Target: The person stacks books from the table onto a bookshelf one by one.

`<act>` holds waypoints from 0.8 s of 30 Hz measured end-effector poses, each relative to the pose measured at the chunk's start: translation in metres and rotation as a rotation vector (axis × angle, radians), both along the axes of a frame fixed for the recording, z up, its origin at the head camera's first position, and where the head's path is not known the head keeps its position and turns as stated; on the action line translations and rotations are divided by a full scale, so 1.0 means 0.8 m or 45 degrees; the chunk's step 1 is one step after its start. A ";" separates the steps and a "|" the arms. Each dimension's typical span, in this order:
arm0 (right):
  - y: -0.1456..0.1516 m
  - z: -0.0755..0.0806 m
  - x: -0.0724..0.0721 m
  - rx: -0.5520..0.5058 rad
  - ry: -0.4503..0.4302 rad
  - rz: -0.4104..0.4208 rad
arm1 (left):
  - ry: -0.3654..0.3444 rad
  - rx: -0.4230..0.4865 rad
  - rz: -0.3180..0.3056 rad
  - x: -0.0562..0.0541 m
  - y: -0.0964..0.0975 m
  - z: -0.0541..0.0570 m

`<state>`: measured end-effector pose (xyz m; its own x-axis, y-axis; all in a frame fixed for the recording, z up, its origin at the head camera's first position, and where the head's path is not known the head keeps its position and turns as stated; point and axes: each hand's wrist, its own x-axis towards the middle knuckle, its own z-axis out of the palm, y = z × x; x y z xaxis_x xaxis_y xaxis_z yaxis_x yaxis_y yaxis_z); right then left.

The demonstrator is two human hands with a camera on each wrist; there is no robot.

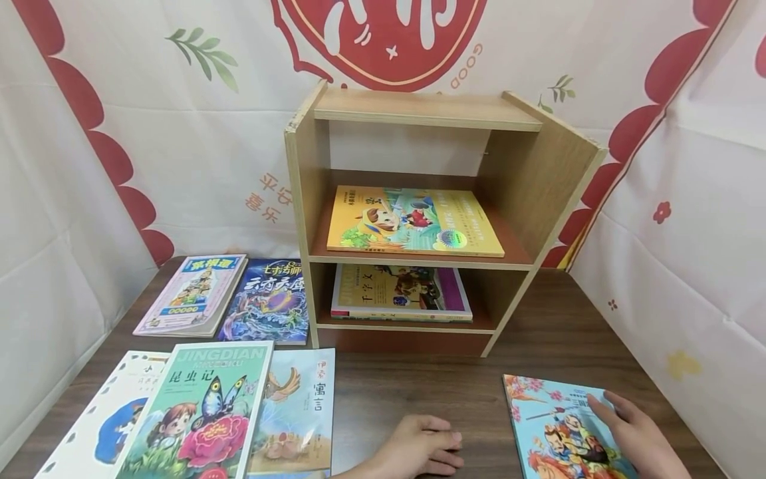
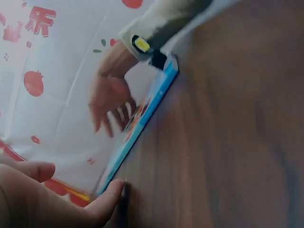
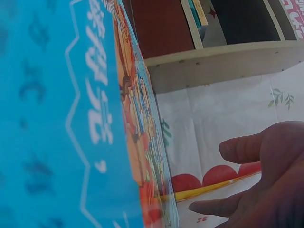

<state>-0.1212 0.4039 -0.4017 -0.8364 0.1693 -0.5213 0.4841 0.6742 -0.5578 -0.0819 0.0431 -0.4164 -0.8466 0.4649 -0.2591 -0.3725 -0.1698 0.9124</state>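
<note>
A thin blue picture book (image 1: pixel 562 426) lies flat on the table at the right. My right hand (image 1: pixel 640 436) is over its right side, thumb above the cover; in the right wrist view the thumb and a finger (image 3: pixel 213 206) stand apart with nothing between them. The left wrist view shows the right hand (image 2: pixel 113 99) with its fingers hanging loosely over the book. To the left of the book, my left hand (image 1: pixel 419 446) is low over the bare tabletop, fingers loosely extended and holding nothing.
A wooden shelf (image 1: pixel 550 173) stands at the back with a yellow book (image 1: pixel 413 219) above and a book stack (image 1: pixel 401 293) below. Several books, among them a green one (image 1: pixel 197 412) and a purple-blue one (image 1: pixel 269 306), lie on the table (image 1: pixel 383 386) at left. Printed curtains enclose it.
</note>
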 end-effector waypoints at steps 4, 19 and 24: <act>-0.013 0.002 0.002 -0.002 0.021 0.034 | -0.128 0.081 -0.024 0.000 0.012 -0.006; -0.030 0.010 0.005 -0.655 0.043 -0.068 | -0.277 0.122 0.107 -0.009 0.048 0.009; -0.015 0.003 0.004 -0.752 0.071 -0.148 | -0.296 0.089 0.124 -0.012 0.050 0.007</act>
<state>-0.1176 0.3921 -0.3994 -0.8584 -0.0437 -0.5111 0.4956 0.1869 -0.8482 -0.0918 0.0834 -0.4110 -0.8097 0.4078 -0.4221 -0.5496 -0.2744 0.7891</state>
